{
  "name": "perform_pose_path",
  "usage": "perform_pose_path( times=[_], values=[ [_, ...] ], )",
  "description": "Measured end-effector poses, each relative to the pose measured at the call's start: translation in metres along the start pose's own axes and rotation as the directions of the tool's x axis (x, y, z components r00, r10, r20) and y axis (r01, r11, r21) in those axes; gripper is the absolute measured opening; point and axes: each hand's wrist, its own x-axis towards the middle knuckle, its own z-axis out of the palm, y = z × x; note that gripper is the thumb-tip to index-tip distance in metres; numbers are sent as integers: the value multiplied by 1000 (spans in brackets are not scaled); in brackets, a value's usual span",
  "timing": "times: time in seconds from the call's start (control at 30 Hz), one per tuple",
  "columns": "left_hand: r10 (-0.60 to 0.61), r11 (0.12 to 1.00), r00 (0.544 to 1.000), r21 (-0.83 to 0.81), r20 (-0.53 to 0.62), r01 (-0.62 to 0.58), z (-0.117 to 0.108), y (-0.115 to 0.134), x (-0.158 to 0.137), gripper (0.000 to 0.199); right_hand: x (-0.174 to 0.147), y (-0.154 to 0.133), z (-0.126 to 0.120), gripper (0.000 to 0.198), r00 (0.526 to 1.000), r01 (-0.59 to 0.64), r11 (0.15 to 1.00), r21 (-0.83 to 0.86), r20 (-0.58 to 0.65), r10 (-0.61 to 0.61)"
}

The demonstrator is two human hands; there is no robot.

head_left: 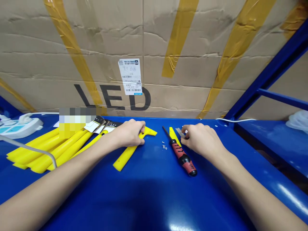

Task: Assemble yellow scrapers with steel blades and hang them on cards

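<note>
A yellow T-shaped scraper handle lies slanted on the blue table, and my left hand closes its fingers round it just below the head. Between the thumb and fingertips of my right hand is a thin grey metal blade, partly covered by the fingers. Just left of that hand lie a flat yellow strip and a screwdriver with a red and black grip, its shaft pointing away from me. Several small screws and nuts sit between the scraper handle and the screwdriver.
Several yellow scrapers with card labels are piled at the left, a grey cable crossing them. Behind that cable stands a white power strip. A large cardboard box walls off the back. A blue metal frame rises at the right.
</note>
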Motion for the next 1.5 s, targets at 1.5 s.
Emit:
perform_pose_path(
  times=[1.5],
  values=[
    [470,868,883,-189,8,-460,-28,0,-15,31,-8,-24,-13,37,952,-214,30,976,215,-219]
  ],
)
